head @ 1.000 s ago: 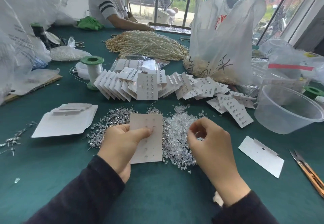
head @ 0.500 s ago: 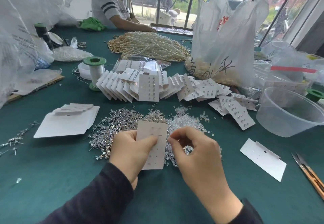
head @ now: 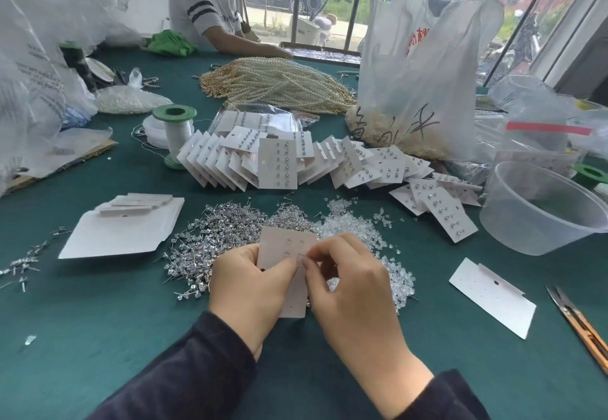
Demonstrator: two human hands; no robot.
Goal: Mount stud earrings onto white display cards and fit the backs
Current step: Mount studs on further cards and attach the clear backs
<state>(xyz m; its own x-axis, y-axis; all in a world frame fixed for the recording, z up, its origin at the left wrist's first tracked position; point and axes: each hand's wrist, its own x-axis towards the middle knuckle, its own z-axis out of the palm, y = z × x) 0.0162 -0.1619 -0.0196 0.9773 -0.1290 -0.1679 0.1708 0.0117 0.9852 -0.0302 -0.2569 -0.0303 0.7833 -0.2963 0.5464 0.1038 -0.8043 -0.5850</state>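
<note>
Dark navy sleeves (head: 184,370) meet bare left hand (head: 246,288) and right hand (head: 352,294).

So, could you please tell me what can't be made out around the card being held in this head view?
Head view: the tiny part pinched by the right hand at the display card is too small and finger-covered to tell stud from back.
Head view: the card's lower left is hidden under the left hand gripping it.
Head view: the thread snips are cut off by the right edge.
</note>
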